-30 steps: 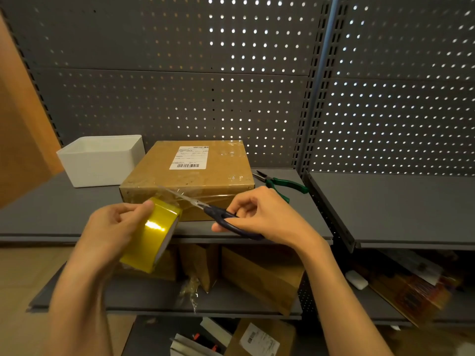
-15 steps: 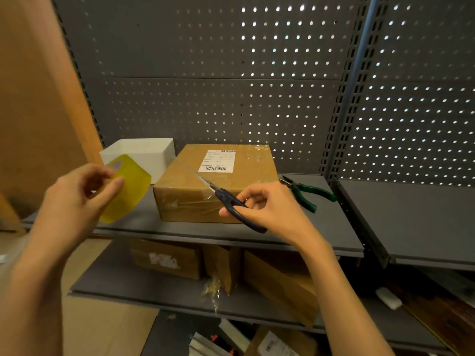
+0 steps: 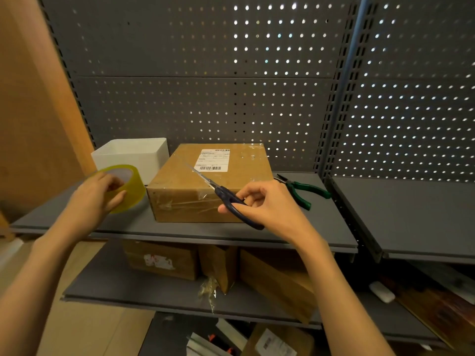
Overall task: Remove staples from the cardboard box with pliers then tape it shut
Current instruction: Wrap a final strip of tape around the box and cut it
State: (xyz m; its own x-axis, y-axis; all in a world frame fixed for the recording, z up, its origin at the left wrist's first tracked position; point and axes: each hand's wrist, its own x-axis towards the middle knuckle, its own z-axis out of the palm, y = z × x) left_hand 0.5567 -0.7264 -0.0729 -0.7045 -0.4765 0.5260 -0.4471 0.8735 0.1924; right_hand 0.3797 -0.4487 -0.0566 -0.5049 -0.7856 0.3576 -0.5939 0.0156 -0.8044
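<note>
While the shelf (image 3: 180, 231) bears the work at hand height, the box (image 3: 205, 186) is seen lying flat on it, label up and flaps closed under clear tape, apparently so the seams could be reached. Just left of it, a tape roll (image 3: 128, 187) is gripped by the left hand (image 3: 92, 201), seemingly being set aside. Scissors (image 3: 226, 197) are pinched by the right hand (image 3: 267, 204), blades nearly closed and pointed away over the box. Pliers (image 3: 300, 188) are left beside the box, judged finished with.
</note>
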